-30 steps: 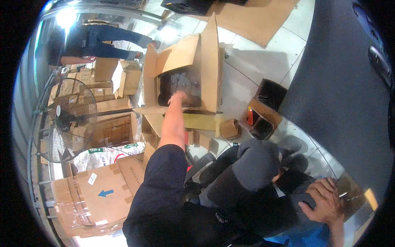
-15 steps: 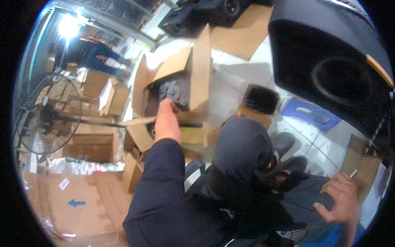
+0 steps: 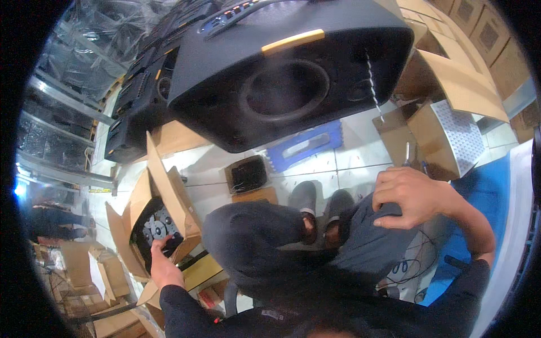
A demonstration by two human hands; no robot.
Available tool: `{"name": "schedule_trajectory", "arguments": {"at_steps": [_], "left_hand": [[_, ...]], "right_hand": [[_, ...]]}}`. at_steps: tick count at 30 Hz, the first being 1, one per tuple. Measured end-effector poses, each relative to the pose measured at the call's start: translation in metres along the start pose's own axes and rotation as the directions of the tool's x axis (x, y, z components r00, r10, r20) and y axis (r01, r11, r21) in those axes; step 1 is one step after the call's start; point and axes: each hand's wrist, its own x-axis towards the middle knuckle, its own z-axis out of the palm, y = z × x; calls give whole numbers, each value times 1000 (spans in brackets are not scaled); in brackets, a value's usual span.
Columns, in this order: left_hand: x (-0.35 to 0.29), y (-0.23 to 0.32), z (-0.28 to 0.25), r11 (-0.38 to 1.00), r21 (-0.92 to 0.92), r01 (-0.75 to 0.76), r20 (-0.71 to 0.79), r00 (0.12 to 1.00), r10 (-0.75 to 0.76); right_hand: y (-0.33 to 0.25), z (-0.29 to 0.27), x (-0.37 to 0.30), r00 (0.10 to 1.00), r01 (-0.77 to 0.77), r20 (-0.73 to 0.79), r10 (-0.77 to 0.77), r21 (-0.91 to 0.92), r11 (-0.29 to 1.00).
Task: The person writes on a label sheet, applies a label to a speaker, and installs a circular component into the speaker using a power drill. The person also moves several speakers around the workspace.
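My left hand [image 3: 165, 265] reaches into an open cardboard box [image 3: 183, 208] at the left. Its thumb and fingers close on the edge of a grey part with round, dark-centred discs [image 3: 159, 225], which lies among something dark in the box; some fingertips are hidden. Over my right knee rests my right hand [image 3: 408, 194], holding nothing, its thumb apart from the loosely bent fingers. My legs [image 3: 253, 231] are in dark grey trousers, knees bent.
A large black speaker cabinet [image 3: 208, 84] fills the upper middle, a twisted white cord [image 3: 372, 84] hanging before it. On the tiled floor lie a blue plastic frame [image 3: 332, 135] and a small dark-topped box [image 3: 248, 176]. Cardboard boxes [image 3: 434, 143] stand right; black cables [image 3: 414, 265] lie below.
The view has swung right, bringing the speaker cabinet to the middle and the box to the left. My left hand is still at the grey part; my right is still on the knee.
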Motion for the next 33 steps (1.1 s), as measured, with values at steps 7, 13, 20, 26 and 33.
{"name": "schedule_trajectory", "arguments": {"at_steps": [7,13,20,26,33], "left_hand": [[73,-73,25,882,181,436,-31,899,-438],[200,-167,42,702,318,637,-82,757,-649],[241,-250,42,827,183,532,26,838,-545],[231,-256,37,851,-220,476,193,877,-440],[212,-223,-12,776,-45,629,217,764,-607]], "right_hand": [[8,-2,-11,999,-53,-7,53,29,998],[9,0,-19,996,-66,-61,69,47,997],[12,1,-20,995,-67,-73,71,52,996],[13,0,-18,991,-114,-62,116,37,993],[16,12,-21,982,-101,-156,105,33,994]]}}
